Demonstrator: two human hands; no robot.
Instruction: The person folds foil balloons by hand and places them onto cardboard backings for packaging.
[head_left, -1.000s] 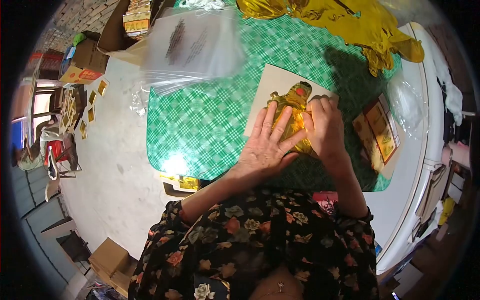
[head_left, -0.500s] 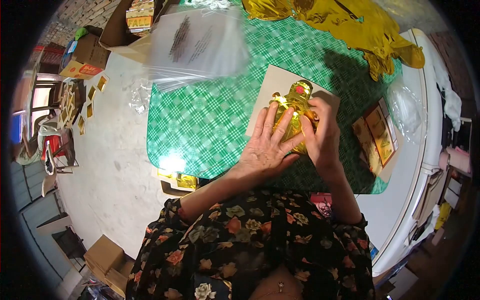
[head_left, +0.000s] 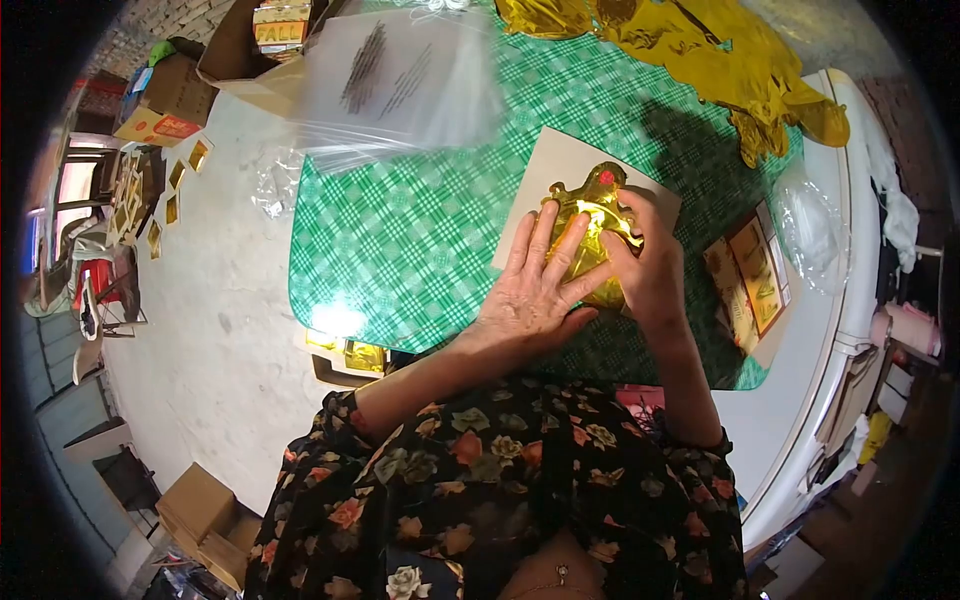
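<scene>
A folded, shiny gold foil balloon (head_left: 592, 222) with a red spot near its top lies flat on a beige card (head_left: 528, 172) on the table. My left hand (head_left: 535, 285) rests palm down over the lower left of the foil, its fingers spread. At the right edge of the foil, my right hand (head_left: 650, 255) has its fingers bent, with thumb and forefinger closed on the foil edge. Part of the balloon is hidden under both hands.
A green checked cloth (head_left: 400, 250) covers the table. Clear plastic bags (head_left: 400, 80) lie at the back left, more gold foil (head_left: 710, 70) at the back right. Printed card packaging (head_left: 745, 275) and clear plastic wrap (head_left: 812, 225) are at the right. Cartons (head_left: 165, 105) stand beyond the floor.
The foil under my hands now lies flatter and wider, with a small tab showing at its upper left. My right fingers have shifted slightly; the left hand has barely moved.
</scene>
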